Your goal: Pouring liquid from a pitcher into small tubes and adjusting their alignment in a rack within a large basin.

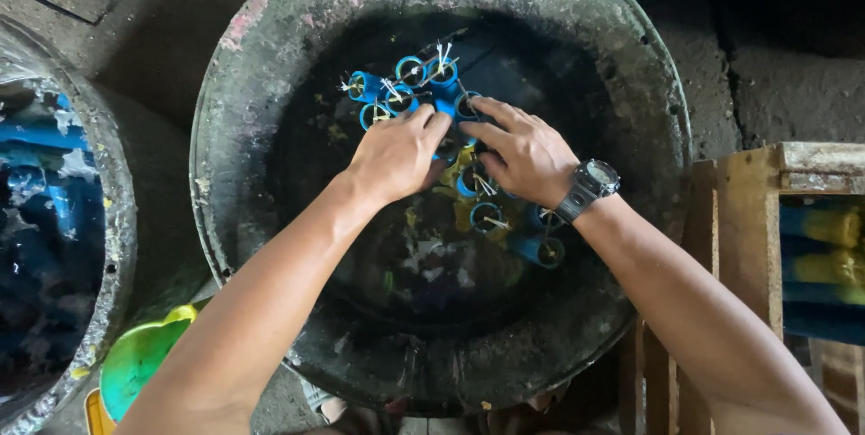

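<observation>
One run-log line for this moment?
left hand: on blue tubes | right hand: on same cluster | site: dark round basin

Both hands' fingers dip among the blue tubes, grip hidden; the second basin and wooden crate run off the edges

Short blue tubes with white wicks sticking out stand clustered, open ends up, in the dark water of a wide, stained metal basin. A few more lie tilted nearer the right rim.
</observation>
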